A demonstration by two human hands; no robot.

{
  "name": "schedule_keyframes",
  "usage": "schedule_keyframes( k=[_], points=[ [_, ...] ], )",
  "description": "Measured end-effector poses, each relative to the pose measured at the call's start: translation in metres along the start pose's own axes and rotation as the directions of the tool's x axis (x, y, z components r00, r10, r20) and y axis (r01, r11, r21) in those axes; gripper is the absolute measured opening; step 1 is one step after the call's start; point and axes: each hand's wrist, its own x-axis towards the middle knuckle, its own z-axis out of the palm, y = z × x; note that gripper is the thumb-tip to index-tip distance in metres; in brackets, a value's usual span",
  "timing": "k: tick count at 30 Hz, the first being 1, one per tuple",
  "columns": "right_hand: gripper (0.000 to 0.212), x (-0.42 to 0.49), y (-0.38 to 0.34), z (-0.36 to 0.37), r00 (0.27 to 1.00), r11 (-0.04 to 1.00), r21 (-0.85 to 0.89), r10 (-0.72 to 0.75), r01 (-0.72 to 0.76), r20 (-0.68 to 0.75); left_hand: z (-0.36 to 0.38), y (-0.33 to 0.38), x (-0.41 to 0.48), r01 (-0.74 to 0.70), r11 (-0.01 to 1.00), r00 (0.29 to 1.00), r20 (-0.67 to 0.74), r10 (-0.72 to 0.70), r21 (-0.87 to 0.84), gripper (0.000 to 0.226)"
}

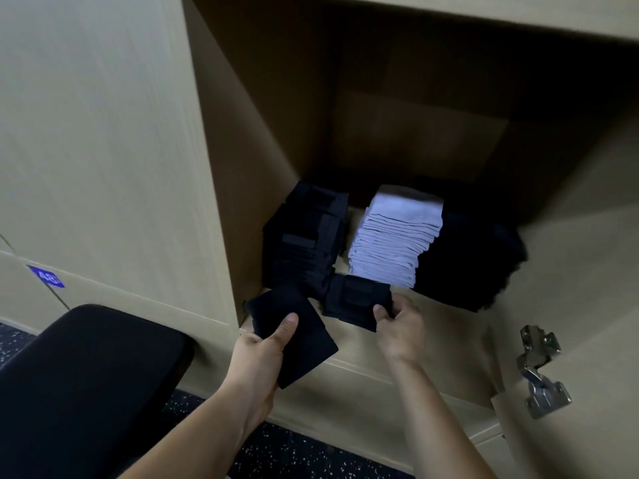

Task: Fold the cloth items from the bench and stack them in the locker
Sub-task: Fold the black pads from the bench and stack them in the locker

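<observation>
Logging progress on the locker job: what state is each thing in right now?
locker, open.
black stack, folded, inside at left.
white stack, folded, right of it.
dark pile, inside at right, folds unclear.
left hand, holding plain black cloth, folded.
right hand, pinching banded black cloth, folded, at the locker's front.

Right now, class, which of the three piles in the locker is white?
The middle pile, between the two others: the left pile and the right pile are both black.

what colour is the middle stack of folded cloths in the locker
White, with a faint bluish tint; the middle stack shows best in the head view.
</observation>
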Motion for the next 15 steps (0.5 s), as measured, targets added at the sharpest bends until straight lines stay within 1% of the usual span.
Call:
schedule_keyframes(
  k=[3, 4, 5, 6, 7, 8, 10, 11, 12, 13, 15],
  points=[
    [0.028, -0.014, -0.017, -0.022, 0.998, 0.991, 0.123, -0.037, 0.043, -0.056, 0.002, 0.007, -0.003, -0.007, 1.0, 1.0, 0.011, 0.007, -0.022, 0.044],
    [0.025, -0.022, -0.026, -0.03, 0.997, 0.981, 0.18, -0.065, 0.072, -0.041, 0.003, 0.009, -0.004, -0.012, 0.999, 1.0, 0.014, 0.012, -0.034, 0.042],
    [0.021, -0.033, -0.036, -0.037, 0.997, 0.964, 0.254, -0.08, 0.076, 0.005, 0.006, 0.012, -0.007, -0.017, 0.999, 1.0, 0.017, 0.018, -0.05, 0.04],
    [0.016, -0.046, -0.045, -0.042, 0.994, 0.939, 0.342, -0.078, 0.046, 0.081, 0.008, 0.014, -0.01, -0.02, 0.997, 0.999, 0.023, 0.022, -0.069, 0.038],
    [0.013, -0.058, -0.052, -0.045, 0.983, 0.901, 0.433, -0.057, -0.025, 0.175, 0.011, 0.017, -0.014, -0.027, 0.996, 0.999, 0.028, 0.03, -0.088, 0.036],
    [0.012, -0.07, -0.057, -0.048, 0.96, 0.852, 0.506, -0.019, -0.131, 0.28, 0.014, 0.019, -0.018, -0.034, 0.995, 0.999, 0.036, 0.037, -0.099, 0.034],
    [0.012, -0.09, -0.062, -0.052, 0.88, 0.754, 0.563, 0.042, -0.338, 0.472, 0.021, 0.021, -0.028, -0.047, 0.994, 0.998, 0.032, 0.05, -0.095, 0.033],
    [0.011, -0.097, -0.063, -0.053, 0.843, 0.709, 0.579, 0.041, -0.403, 0.537, 0.023, 0.021, -0.034, -0.045, 0.995, 0.999, 0.023, 0.047, -0.085, 0.035],
    [0.009, -0.104, -0.063, -0.055, 0.82, 0.672, 0.595, 0.032, -0.442, 0.572, 0.025, 0.021, -0.041, -0.041, 0.996, 0.999, 0.012, 0.042, -0.075, 0.037],
    [0.006, -0.109, -0.063, -0.057, 0.816, 0.647, 0.612, 0.029, -0.455, 0.577, 0.026, 0.02, -0.046, -0.04, 0.997, 0.999, 0.011, 0.041, -0.062, 0.037],
    [0.004, -0.113, -0.061, -0.061, 0.843, 0.604, 0.66, 0.036, -0.447, 0.537, 0.025, 0.021, -0.057, -0.046, 0.997, 0.998, 0.04, 0.049, -0.068, 0.024]
  ],
)
